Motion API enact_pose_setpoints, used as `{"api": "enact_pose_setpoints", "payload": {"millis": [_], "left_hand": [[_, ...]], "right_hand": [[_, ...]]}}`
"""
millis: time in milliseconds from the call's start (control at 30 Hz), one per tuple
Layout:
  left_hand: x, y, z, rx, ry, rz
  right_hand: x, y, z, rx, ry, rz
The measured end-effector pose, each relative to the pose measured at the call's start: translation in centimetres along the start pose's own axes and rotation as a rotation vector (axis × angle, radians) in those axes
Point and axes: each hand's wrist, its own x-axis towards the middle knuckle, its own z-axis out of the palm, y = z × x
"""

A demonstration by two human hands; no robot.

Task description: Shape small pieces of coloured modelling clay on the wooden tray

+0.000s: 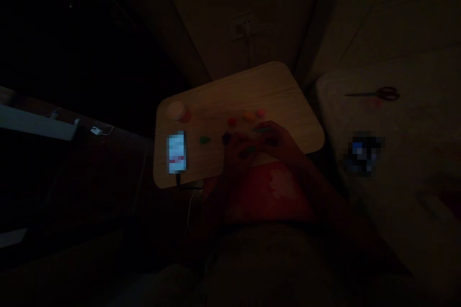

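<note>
The scene is very dark. Over the near edge of a small wooden table, my left hand (238, 152) is closed, its fingers curled around a small green piece (251, 150). My right hand (279, 140) is beside it, almost touching, with fingers bent and a thin green piece (264, 129) at the fingertips. Just beyond the hands lie a dark purple lump (226, 137), a red lump (232, 121), an orange-yellow lump (248, 115) and a pink lump (260, 112). Farther left is a green lump (204, 139). Their material cannot be made out.
A lit phone (176, 152) with a cable lies on the wooden table (216, 93) at left, near a round lidded container (176, 111). Scissors (388, 94) rest on a pale surface at right, beside a blurred dark item (363, 153). A wall socket (244, 25) is behind.
</note>
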Motion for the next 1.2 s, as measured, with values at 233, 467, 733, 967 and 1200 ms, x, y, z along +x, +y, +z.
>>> {"api": "enact_pose_setpoints", "payload": {"millis": [233,467,733,967,1200], "left_hand": [[-0.1,-0.5,0.0,0.004,0.004,0.015],[0.0,-0.2,0.1,-0.042,0.023,0.012],[0.3,0.7,-0.3,-0.170,-0.023,-0.110],[0.4,0.4,-0.4,-0.257,-0.003,-0.231],[0.5,0.6,-0.4,-0.274,0.006,-0.264]], "right_hand": [[0.0,0.2,0.0,0.017,-0.004,0.010],[0.0,0.2,0.0,0.009,0.006,-0.004],[0.2,0.3,-0.1,0.016,0.020,-0.041],[0.2,0.6,-0.4,-0.030,0.037,-0.074],[0.2,0.4,-0.4,-0.070,0.057,-0.074]]}}
